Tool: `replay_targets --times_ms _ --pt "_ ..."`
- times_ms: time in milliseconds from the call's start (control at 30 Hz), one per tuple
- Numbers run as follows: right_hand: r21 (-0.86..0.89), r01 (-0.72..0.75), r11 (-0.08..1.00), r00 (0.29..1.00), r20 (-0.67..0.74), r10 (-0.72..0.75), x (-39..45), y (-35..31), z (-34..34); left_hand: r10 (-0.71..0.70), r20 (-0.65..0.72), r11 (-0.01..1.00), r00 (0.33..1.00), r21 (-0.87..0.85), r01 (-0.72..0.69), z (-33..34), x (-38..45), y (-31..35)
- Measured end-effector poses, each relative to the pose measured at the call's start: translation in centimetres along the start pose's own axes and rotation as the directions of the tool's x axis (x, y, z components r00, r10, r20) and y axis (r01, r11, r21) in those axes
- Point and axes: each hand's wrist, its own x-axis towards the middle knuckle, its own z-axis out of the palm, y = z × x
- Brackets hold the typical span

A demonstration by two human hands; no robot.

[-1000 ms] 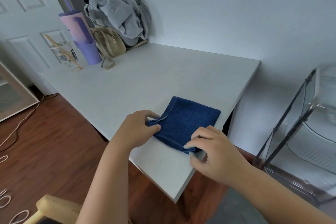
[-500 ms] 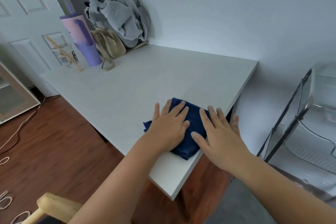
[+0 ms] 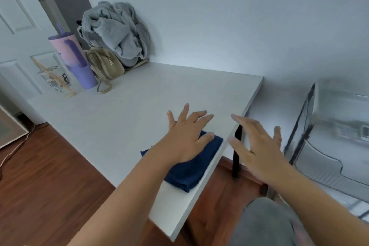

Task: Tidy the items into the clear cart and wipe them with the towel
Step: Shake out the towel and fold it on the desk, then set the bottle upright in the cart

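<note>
A folded dark blue towel [image 3: 191,168] lies at the near right edge of the white table [image 3: 139,110]. My left hand [image 3: 185,136] rests flat on the towel with fingers spread, holding nothing. My right hand [image 3: 257,146] hovers past the table's right edge with fingers apart, empty. The clear cart [image 3: 329,142] stands on the floor to the right of the table. A purple and pink tumbler [image 3: 74,60], a clear cup with a straw [image 3: 54,78] and a beige pouch [image 3: 106,64] stand at the table's far left.
A crumpled grey garment [image 3: 117,30] leans on the wall behind the pouch. A white door is at the left. Cables lie on the wooden floor [image 3: 40,175]. A black table leg [image 3: 236,156] shows below the right edge.
Both hands pinched the towel, then pressed flat on it. Now my right hand has lifted off and moved right, past the table edge, while my left hand stays on the towel.
</note>
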Motion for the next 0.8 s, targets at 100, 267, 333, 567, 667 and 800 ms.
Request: replay_targets --times_ms 100,267,333,567,667,800 --pt "0.066 -0.017 0.998 0.983 -0.179 0.029 0.8 3.4 -5.4 0.169 -0.049 0.984 0.984 -0.046 -0.171 -2.4 3.6 4.0" --pt "0.021 -0.155 0.988 0.900 -0.409 0.150 0.4 9.3 -13.7 0.340 -0.143 0.918 0.929 -0.163 -0.361 -5.4 10.0 11.0" --pt "0.019 -0.201 0.979 0.863 -0.469 0.186 -0.2 11.5 -16.6 0.395 -0.151 0.871 0.906 -0.250 -0.422 -5.2 12.1 13.6" --pt "-0.038 -0.374 0.927 0.737 -0.618 0.272 -2.8 18.5 -25.6 0.490 -0.101 0.764 0.866 -0.427 -0.483 -0.8 17.8 23.2" --pt "-0.040 -0.434 0.900 0.714 -0.624 0.317 -3.4 21.0 -28.1 0.492 -0.045 0.753 0.870 -0.479 -0.451 1.9 19.6 27.0" --pt "-0.045 -0.507 0.861 0.721 -0.568 0.396 -3.4 23.7 -30.0 0.455 0.006 0.730 0.890 -0.575 -0.370 4.9 21.8 31.5"
